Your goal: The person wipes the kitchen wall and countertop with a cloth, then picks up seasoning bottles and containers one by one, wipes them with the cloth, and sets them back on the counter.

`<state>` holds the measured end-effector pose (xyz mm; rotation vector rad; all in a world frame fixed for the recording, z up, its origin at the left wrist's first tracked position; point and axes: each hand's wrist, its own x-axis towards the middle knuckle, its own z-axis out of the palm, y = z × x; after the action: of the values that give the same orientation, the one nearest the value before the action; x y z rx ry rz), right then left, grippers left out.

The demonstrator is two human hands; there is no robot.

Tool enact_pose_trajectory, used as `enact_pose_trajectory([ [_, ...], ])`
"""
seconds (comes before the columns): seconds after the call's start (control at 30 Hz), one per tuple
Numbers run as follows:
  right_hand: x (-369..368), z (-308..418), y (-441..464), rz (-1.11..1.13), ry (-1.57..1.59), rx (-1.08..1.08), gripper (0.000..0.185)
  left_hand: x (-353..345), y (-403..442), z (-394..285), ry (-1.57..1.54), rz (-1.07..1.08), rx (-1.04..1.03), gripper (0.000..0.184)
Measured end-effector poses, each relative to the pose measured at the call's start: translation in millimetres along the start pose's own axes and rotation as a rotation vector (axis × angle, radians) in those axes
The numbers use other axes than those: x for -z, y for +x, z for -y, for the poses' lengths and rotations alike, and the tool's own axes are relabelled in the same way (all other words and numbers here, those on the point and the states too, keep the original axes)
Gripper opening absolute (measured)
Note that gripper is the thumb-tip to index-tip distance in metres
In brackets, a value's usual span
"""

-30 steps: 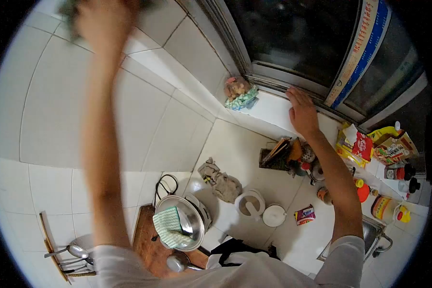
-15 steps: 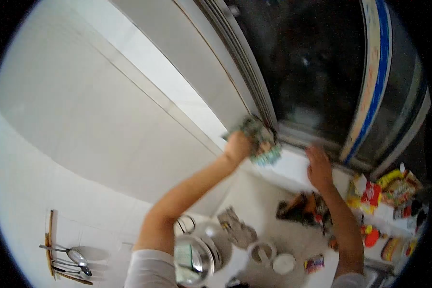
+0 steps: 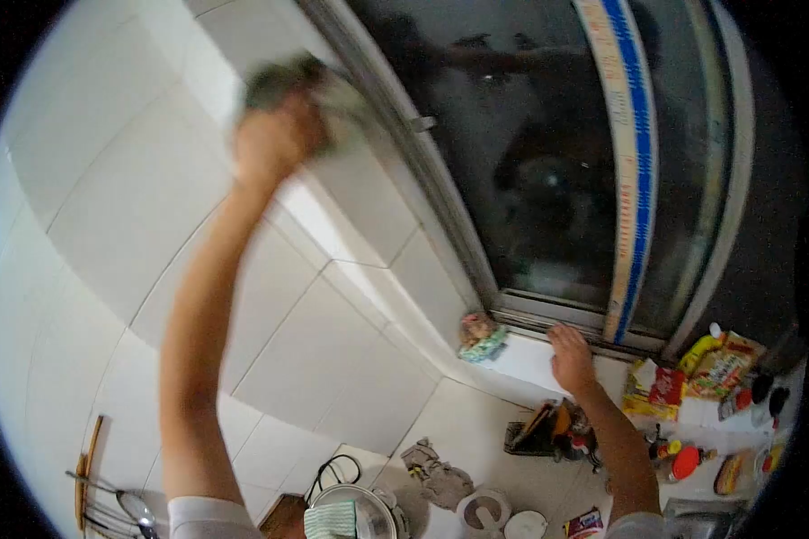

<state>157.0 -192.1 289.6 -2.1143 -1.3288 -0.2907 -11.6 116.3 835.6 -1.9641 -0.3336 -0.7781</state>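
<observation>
My left hand [image 3: 279,142] grips a blurred cloth [image 3: 279,83]; my right hand [image 3: 573,359] extends open at the windowsill [image 3: 523,362], near a bag [image 3: 481,337] containing brownish pieces [image 3: 477,324].

The pale bench [image 3: 469,413] carries a grey cloth [image 3: 446,485]. Just right of this cloth stands a white container [image 3: 464,511], then a white disc [image 3: 524,526]; further right of the cloth lies a small packet [image 3: 584,525]. Beyond the cloth, to the right, is a dark basket [image 3: 519,441].
</observation>
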Motion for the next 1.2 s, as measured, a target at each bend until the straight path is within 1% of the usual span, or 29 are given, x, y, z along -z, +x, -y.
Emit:
enact_pose_trajectory([
  [0.03,1,3,0,-0.005,0.007,0.017,0.052,16,30,23,0.019,-0.067,0.169,0.04],
  [0.07,-1,1,-3,-0.016,-0.007,0.019,0.052,31,58,41,0.171,-0.026,0.272,0.047],
  [0.1,-3,-2,-3,-0.027,-0.018,0.028,0.051,24,72,60,0.193,-0.365,0.153,0.053],
  [0.13,-3,-1,-3,-0.039,-0.025,0.041,0.051,13,85,77,0.38,-0.498,0.069,0.055],
  [0.17,-2,0,-3,-0.04,-0.025,0.04,0.05,17,86,68,0.389,-0.407,0.128,0.056],
  [0.23,2,0,-2,-0.037,-0.025,0.037,0.049,12,79,56,0.429,-0.481,0.091,0.041],
  [0.33,3,0,-2,-0.035,-0.009,0.033,0.05,14,60,15,0.156,-0.538,-0.005,0.027],
  [0.37,3,2,-6,-0.011,-0.003,0.033,0.05,18,59,0,0.146,-0.031,0.244,0.021],
  [0.43,8,0,0,0.006,-0.007,0.036,0.051,3,49,-22,0.084,0.017,0.266,0.021],
  [0.5,6,1,-4,0.016,-0.017,0.026,0.052,19,35,-53,-0.156,-0.016,0.313,0.025],
  [0.57,7,-2,1,0.011,-0.026,0.03,0.052,8,27,-63,-0.409,-0.545,0.318,0.028],
  [0.6,7,-3,1,0.015,-0.022,0.035,0.053,-1,31,-61,-0.631,-0.695,0.381,0.028],
  [0.63,6,-1,0,0.028,-0.017,0.04,0.053,27,37,-71,-0.962,-0.694,0.398,0.03],
  [0.7,1,-2,-1,-0.004,-0.031,0.056,0.052,31,71,-77,-1.493,-0.793,0.453,0.027],
  [0.73,-1,-3,-1,-0.016,-0.031,0.061,0.052,36,91,-85,-1.564,-0.739,0.525,0.029],
  [0.77,-1,-4,-2,-0.024,-0.031,0.064,0.051,40,111,-92,-1.636,-0.681,0.599,0.036],
  [0.83,4,-1,0,-0.037,-0.024,0.064,0.051,27,158,-97,-1.226,-0.368,0.478,0.037],
  [0.9,-1,-3,-2,-0.059,-0.04,0.071,0.051,-30,191,-155,-0.6,-0.662,0.472,0.042],
  [0.97,3,-1,0,-0.057,-0.025,0.073,0.05,-31,160,-232,-0.612,-0.778,0.463,0.049],
  [1.03,5,-4,0,-0.044,-0.044,0.078,0.05,-22,99,-301,-0.788,-0.686,0.438,0.054],
  [1.07,1,-4,-1,-0.038,-0.063,0.076,0.05,-24,67,-332,-0.819,-0.611,0.439,0.053],
  [1.1,-1,-4,0,-0.035,-0.084,0.074,0.05,-23,30,-358,-0.947,-0.466,0.436,0.048],
  [1.13,-2,-3,0,-0.029,-0.079,0.073,0.05,-54,-9,-392,-0.92,-0.408,0.408,0.042],
  [1.17,-3,-2,-1,-0.02,-0.077,0.071,0.05,-75,-47,-418,-0.996,-0.33,0.387,0.038],
  [1.2,-1,-5,-1,-0.01,-0.079,0.068,0.05,-93,-82,-444,-0.935,-0.28,0.426,0.036],
])
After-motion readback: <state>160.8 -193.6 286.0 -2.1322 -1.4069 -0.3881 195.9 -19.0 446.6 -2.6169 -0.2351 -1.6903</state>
